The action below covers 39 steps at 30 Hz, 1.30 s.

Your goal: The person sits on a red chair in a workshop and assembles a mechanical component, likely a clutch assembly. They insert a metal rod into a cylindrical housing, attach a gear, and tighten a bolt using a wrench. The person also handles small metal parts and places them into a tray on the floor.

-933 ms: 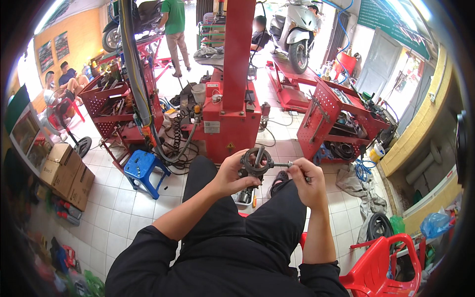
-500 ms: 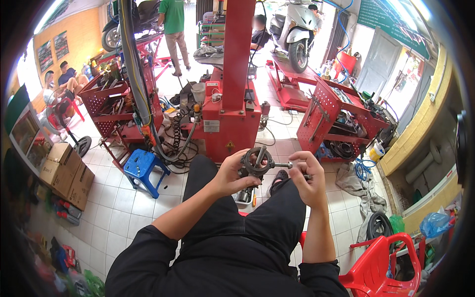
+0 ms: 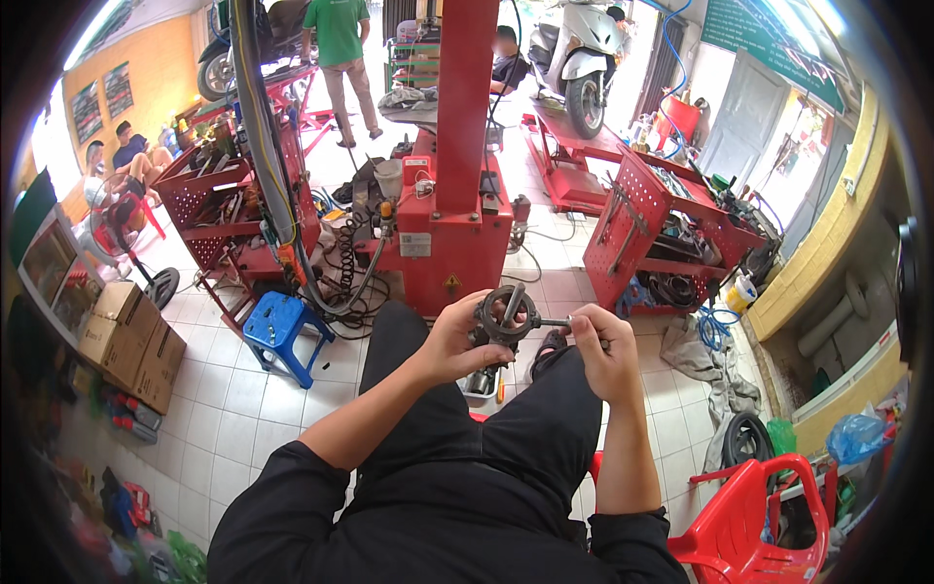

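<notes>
Seemingly metal ring (image 3: 505, 337) in left hand (image 3: 453, 343)

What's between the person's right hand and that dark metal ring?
In the head view, a thin metal rod runs from the dark metal ring to the right hand.

Bright exposure | daylight from far side, washed out to white behind the white scooter (image 3: 592, 41) | ceiling tube lights (image 3: 828, 18) glaring far right and far left | pale sheen on floor tiles (image 3: 238, 438) | black trousers (image 3: 540, 419) low in detail | near-left green plastic bag (image 3: 182, 557) blurred | fisheye bending, black vignette at rim
</notes>
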Motion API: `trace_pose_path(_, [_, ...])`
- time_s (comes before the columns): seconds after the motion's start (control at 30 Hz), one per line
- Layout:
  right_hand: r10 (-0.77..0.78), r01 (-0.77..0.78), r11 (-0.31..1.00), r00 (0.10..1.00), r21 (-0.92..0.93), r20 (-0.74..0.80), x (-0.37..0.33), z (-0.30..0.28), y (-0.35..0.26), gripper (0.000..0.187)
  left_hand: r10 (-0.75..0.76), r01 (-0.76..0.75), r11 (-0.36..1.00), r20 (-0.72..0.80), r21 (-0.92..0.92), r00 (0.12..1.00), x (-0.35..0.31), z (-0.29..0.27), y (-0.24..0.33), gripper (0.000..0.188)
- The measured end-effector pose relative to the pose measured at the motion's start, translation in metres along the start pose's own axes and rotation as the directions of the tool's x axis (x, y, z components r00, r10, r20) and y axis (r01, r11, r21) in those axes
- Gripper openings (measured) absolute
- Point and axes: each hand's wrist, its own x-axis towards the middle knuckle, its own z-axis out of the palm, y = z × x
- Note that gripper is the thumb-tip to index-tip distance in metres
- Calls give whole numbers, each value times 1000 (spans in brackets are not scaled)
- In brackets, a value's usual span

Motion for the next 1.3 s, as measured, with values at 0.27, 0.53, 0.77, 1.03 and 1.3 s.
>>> trace_pose_path(0.27, [15,-15,1000,1000,-3,-10,0,0,-1,9,-18,18,999,-2,-36,1000,-1,2,-1,43])
trace_pose_path(0.53, [29,-29,999,1000,32,8,-1,-1,-7,10,-7,7,1000,18,8,1000,2,-1,-1,42])
trace_pose_path(0.77, [49,-50,998,998,30,28,-2,-3,-13,10,-11,11,1000,7,-16,1000,0,-1,-6,41])
trace_pose_path(1.03, [29,-30,999,999,19,26,-1,-1,-7,10,-142,140,981,-4,-133,990,-3,1,0,43])
trace_pose_path(1.3, [-47,48,999,999,-22,11,1,-1,3,14,-50,49,997,-6,-66,999,0,2,-4,42])
